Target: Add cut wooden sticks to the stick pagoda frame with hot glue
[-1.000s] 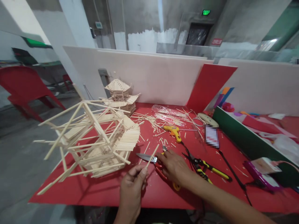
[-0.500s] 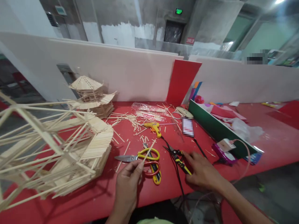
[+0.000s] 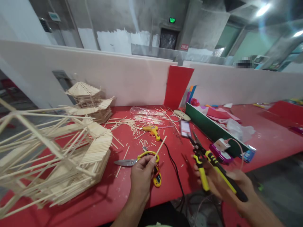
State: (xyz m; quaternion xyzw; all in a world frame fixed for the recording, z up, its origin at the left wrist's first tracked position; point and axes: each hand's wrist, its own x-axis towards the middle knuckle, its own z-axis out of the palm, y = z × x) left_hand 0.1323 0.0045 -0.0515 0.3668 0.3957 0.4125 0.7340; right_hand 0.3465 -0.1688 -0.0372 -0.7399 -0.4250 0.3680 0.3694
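Observation:
Between the thumb and fingers of my left hand (image 3: 142,175) is a thin wooden stick (image 3: 161,145), its free end pointing up and to the right. My right hand (image 3: 220,183), somewhat blurred, grips black-and-yellow pliers (image 3: 203,165) with the handles spread and the jaws pointing away from me. Under my left hand lie scissors (image 3: 127,162) with yellow and red handles, and a yellow utility knife (image 3: 157,181) partly covered by hand and scissors. Beyond them a yellow glue gun (image 3: 152,130) rests on the red table (image 3: 169,190).
A large stick-built frame (image 3: 59,151) fills the left side, with a tiered stick pavilion (image 3: 87,101) behind it. Loose sticks (image 3: 127,123) and a phone (image 3: 185,128) lie midtable. A green board (image 3: 213,132) and a purple box with a charger (image 3: 221,153) stand at right.
My right hand has picked the pliers up off the table and moved right, their handles now spread. My left hand has shifted slightly right with the stick. The view has turned a little.

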